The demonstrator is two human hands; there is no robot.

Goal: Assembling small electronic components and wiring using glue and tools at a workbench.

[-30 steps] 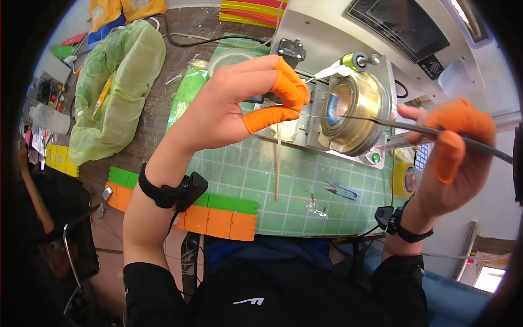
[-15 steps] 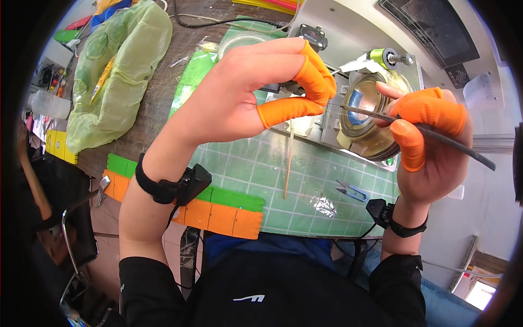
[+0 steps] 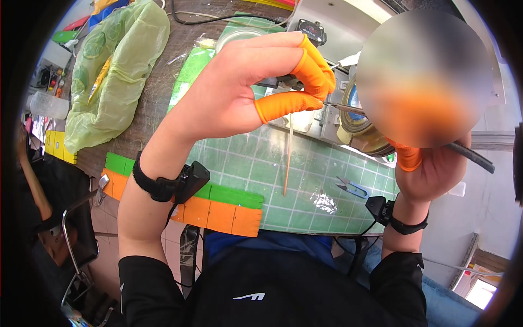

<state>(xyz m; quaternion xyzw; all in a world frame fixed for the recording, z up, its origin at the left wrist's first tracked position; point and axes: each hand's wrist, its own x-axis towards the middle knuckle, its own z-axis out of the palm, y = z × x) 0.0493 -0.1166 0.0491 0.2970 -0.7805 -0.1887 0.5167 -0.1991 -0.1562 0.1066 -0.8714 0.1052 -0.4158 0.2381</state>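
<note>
- The left hand (image 3: 229,92) has its thumb and fingertips pressed together; what lies between them, if anything, cannot be told.
- The right hand (image 3: 433,170) is clamped around a dark slender tool (image 3: 348,109) (a round blur hides most of its fingers).
- The tool reaches across the gap between the hands, its tip right at the left fingertips and its handle end sticking out to the right of the right hand.
- Orange finger covers (image 3: 289,104) show on both hands, which stand apart from each other.
- Between the hands, behind and below the tool, sits a golden round drum (image 3: 362,137), partly hidden by the blur.
- A thin wooden stick (image 3: 287,163) lies below the left fingertips, on the green gridded mat (image 3: 245,163).
- Nearer the right wrist lie blue-handled snips (image 3: 357,190), with a crumpled silvery scrap (image 3: 325,203) just to their left.
- Well left of the left hand, a pale green bag (image 3: 122,60) rests on the table (image 3: 158,95).
</note>
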